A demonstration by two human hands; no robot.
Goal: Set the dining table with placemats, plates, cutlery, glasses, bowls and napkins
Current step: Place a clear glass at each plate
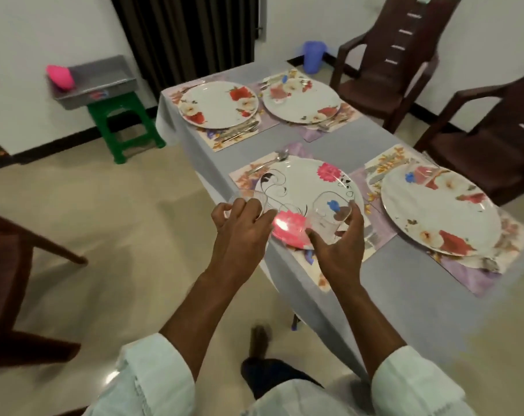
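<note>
A grey tray [98, 82] sits on a green stool [124, 130] holding something pink [59, 77]. Dark curtain [188, 34], blue jug [314, 56] on the floor, brown chairs [386, 64] by the wall.

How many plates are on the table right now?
4: two at the far end, far-left plate and far-right plate; two nearer, the black-swirl plate behind the hands, and the big floral plate to its right.

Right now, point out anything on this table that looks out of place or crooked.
The plate nearest the hands carries a black swirl and pink flower, unlike the three others' red and cream flowers. Clear glasses sit on two plates rather than beside them. Each hand, left and right, holds another glass.
</note>
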